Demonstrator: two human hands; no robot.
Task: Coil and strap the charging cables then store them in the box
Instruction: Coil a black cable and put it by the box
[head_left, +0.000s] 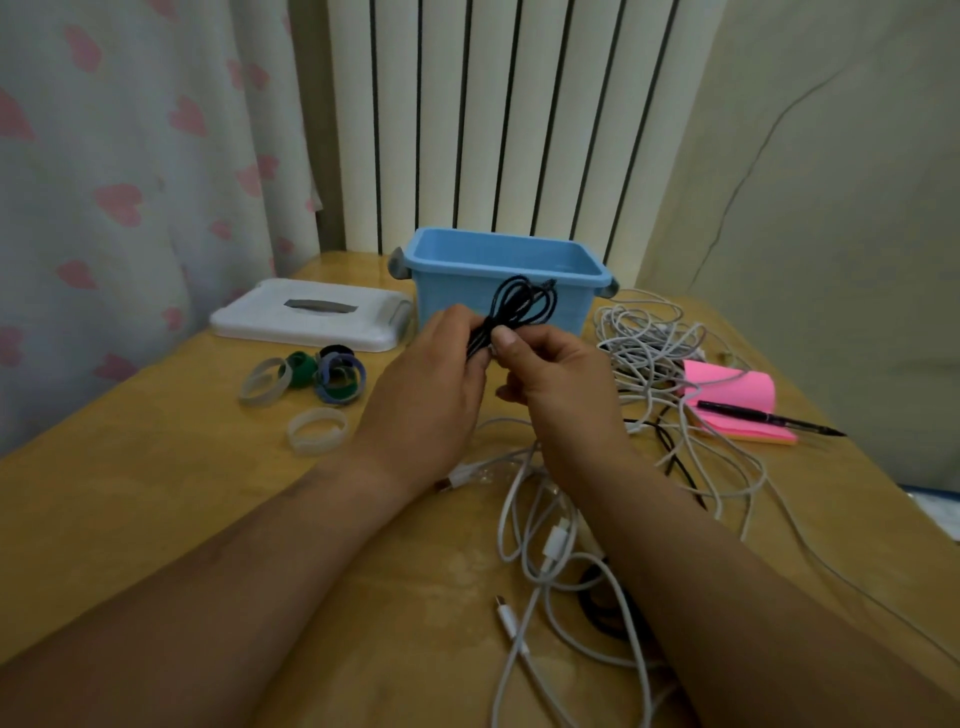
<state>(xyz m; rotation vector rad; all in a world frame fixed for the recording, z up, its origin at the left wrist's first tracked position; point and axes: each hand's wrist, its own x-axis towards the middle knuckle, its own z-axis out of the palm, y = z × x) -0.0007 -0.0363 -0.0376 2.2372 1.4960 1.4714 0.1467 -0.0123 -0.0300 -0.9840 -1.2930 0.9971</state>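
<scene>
A coiled black cable (514, 306) is pinched between both hands just in front of the blue box (501, 260). My left hand (431, 384) grips the bundle's lower part, and my right hand (550, 379) pinches its middle with thumb and fingers. The loops stick up above my fingers. The blue box stands open at the back of the wooden table (171, 499). Loose white cables (540, 551) lie tangled under my right forearm, and another white tangle (644, 338) lies right of the box. Several rolled straps (332, 374) lie left of my hands.
The box's white lid (311, 317) lies flat at the back left. A pink notepad (732, 400) with a black pen (769, 418) on it sits at the right. A radiator and a curtain stand behind the table. A black cable (602, 608) lies partly under my right forearm.
</scene>
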